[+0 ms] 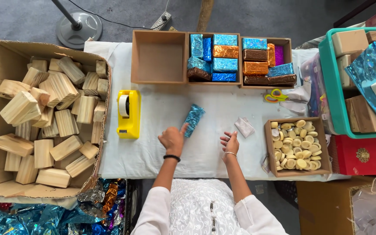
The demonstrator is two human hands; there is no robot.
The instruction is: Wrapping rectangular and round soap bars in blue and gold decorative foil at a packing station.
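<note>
Touching blue foil-wrapped block (194, 120) w/ left hand (172, 139) fingertip, mid desk (162, 152), right hand (230, 142) spread loose just right of it, holding nothing, yellow tape dispenser (129, 114) left, tray of pale discs (297, 146) right, wrapped blocks in far boxes (240, 58).

Bare worktop (166, 109) right of yellow tape dispenser (129, 114), passable. Blocking: blue wrapped block (194, 120) further right, wooden trays (210, 58) behind.

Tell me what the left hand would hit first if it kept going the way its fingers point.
The left hand already touches the blue foil-wrapped block with a fingertip; that block comes first.
</note>
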